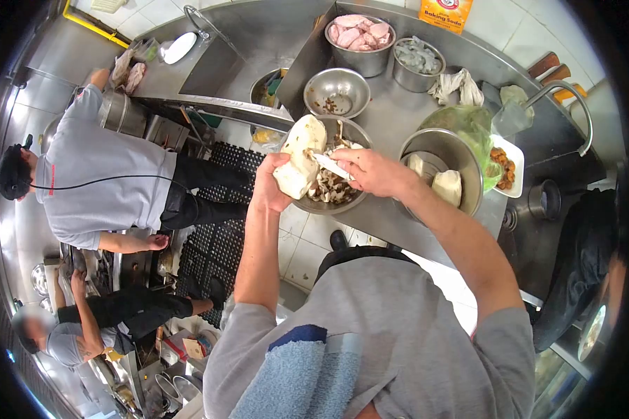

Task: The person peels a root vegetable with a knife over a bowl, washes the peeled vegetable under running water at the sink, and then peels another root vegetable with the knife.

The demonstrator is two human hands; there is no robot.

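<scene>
"How do we trim this well?"

"We'd judge that short, shallow strokes suit the pale, lumpy vegetable (pixel 302 157), which is held up over the near side of a steel bowl (pixel 358 133). We should brace it firmly, turn it a little between cuts, and keep our supporting fingers out of the blade's path."

"And our hands?"

"Our left hand (pixel 270 183) is curved wide around the vegetable's lower left side, thumb against its face (the fingers behind are hidden). Our right hand (pixel 365 172) is closed around a white-handled tool (pixel 333 166), its tip meeting the vegetable's right side; we cannot tell the blade's shape."

"What lies about them?"

"Brown and white scraps (pixel 332 190) in the bowl beneath; to our right on the bench (pixel 388 220), more pale pieces (pixel 446 187) in a deep pot (pixel 472 167)."
</scene>
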